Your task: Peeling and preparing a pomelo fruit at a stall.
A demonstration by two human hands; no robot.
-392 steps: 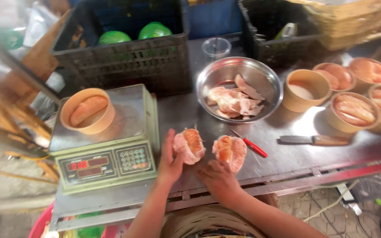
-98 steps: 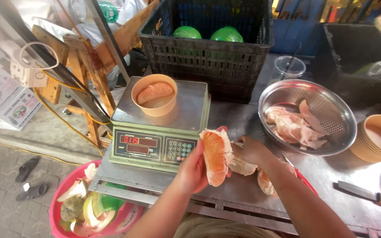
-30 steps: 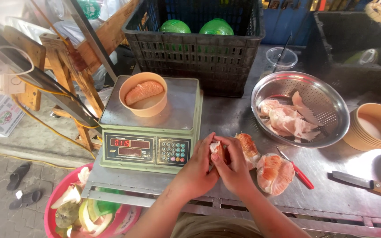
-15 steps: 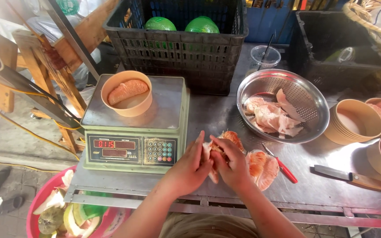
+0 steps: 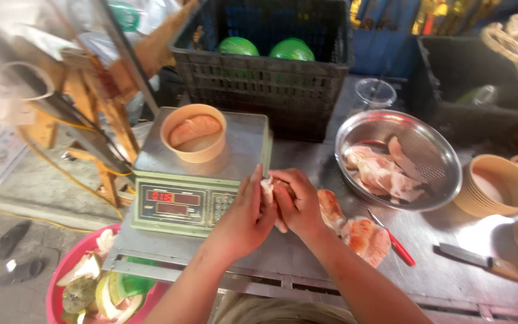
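From the head camera, the left hand (image 5: 242,217) and right hand (image 5: 298,201) together clasp a pale pomelo segment (image 5: 269,193) over the metal table (image 5: 307,264), just beside the green scale (image 5: 193,180) carrying a paper bowl (image 5: 194,133).

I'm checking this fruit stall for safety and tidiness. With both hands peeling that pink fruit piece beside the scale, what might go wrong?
The left hand and right hand work the fruit segment right against the scale, so a nudge could disturb the reading or the bowl on it. The knife lies near the right elbow and might get knocked. Peel may miss the pink tub below.
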